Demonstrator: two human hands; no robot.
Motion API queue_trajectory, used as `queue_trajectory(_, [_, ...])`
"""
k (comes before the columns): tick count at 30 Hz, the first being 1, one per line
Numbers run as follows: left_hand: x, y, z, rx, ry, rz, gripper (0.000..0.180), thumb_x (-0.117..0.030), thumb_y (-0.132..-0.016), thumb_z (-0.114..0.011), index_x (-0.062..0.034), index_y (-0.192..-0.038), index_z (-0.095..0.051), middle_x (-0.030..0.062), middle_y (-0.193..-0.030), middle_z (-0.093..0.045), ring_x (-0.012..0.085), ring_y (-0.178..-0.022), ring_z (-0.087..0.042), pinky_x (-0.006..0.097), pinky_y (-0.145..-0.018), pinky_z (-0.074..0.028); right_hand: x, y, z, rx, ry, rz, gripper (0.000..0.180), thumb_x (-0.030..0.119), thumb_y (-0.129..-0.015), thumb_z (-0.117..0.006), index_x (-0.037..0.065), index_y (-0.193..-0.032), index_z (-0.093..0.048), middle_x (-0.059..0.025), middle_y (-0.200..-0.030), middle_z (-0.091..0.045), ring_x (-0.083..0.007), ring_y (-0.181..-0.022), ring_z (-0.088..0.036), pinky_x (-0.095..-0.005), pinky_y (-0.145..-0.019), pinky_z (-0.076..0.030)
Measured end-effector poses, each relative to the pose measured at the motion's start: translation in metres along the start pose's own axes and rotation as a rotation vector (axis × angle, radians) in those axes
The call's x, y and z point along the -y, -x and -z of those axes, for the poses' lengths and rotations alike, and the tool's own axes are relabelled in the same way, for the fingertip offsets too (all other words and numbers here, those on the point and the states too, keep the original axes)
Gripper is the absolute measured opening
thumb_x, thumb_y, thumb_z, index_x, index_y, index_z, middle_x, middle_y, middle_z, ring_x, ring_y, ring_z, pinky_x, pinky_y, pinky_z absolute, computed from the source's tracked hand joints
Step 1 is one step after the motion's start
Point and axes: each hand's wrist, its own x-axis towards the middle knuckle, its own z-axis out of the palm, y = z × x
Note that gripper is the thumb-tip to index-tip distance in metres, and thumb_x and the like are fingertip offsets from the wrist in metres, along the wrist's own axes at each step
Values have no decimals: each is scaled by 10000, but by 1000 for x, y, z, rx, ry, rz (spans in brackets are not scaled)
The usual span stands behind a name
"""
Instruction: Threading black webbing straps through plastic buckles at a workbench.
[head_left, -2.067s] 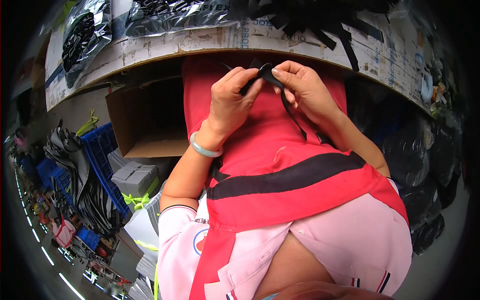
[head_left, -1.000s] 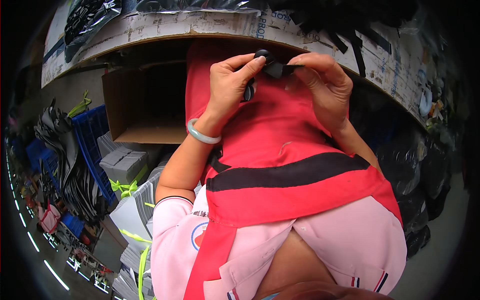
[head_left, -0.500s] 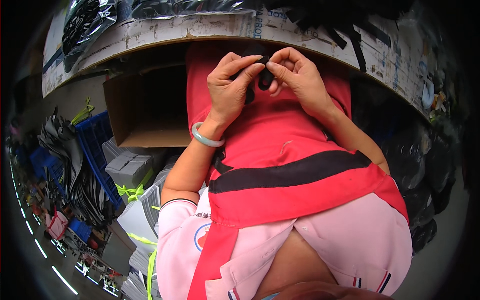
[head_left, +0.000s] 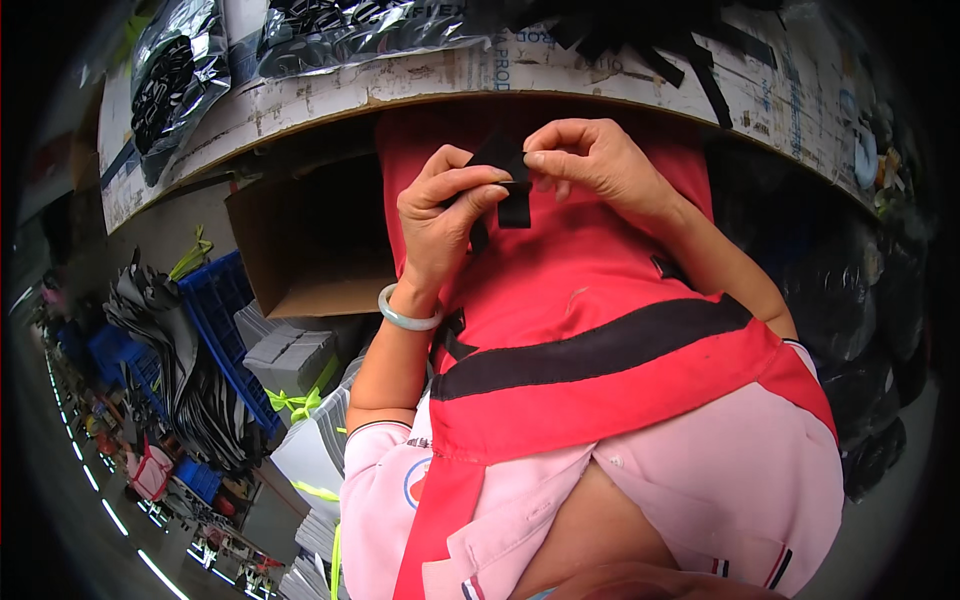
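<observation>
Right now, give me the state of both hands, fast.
Left hand: closed, holding a black strip.
Right hand: closed, apparently pinching the black strip near its edge.

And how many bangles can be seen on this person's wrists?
1: a pale bangle, around the wrist of the left hand. The wrist of the right hand shows bare; none seems hidden.

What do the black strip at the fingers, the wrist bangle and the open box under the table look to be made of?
Black strip: probably woven fabric or webbing; flat, matte, dark, though the weave is too fine to see.
Bangle: smooth, polished, pale greenish; perhaps stone, but glass or plastic could look alike.
Box: likely cardboard; plain brown, matte, with a thin flap.
</observation>
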Motion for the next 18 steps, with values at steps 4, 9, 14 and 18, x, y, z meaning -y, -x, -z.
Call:
queue_trajectory(4, [-2, 4, 1, 33, -43, -62, 170, 75, -775, -727, 8, -931, -730, 23, -862, -586, 79, -673, -557, 200, -565, -432, -3, 2, -4, -19, -69, 48, 145, 133, -882, -695, 2, -917, -644, -29, -824, -651, -83, -717, -614, -218, -664, -525])
queue_trajectory(9, [1, 6, 4, 42, -51, -100, 162, 83, -786, -711, 15, -933, -725, 32, -883, -598, 79, -673, -563, 192, -561, -439, 2, 6, -11, -26, -129, 53, 161, 44, -846, -709, 20, -932, -575, -25, -846, -633, -76, -782, -613, -221, -723, -529])
queue_trajectory(14, [3, 8, 8, 1, -5, -42, 139, 51, -811, -704, 20, -947, -716, 30, -908, -604, 65, -670, -560, 180, -546, -432, 1, 6, -17, -75, -73, 150, 163, 44, -851, -702, 20, -950, -574, -11, -892, -618, -69, -821, -609, -214, -758, -527])
queue_trajectory(18, [7, 11, 12, -20, 92, 20, 113, 9, -839, -695, 18, -951, -709, 22, -925, -609, 54, -647, -552, 170, -517, -426, 1, 5, -21, -74, -40, 171, 196, 47, -864, -697, 1, -1026, -597, -26, -924, -637, -81, -851, -628, -216, -791, -533])
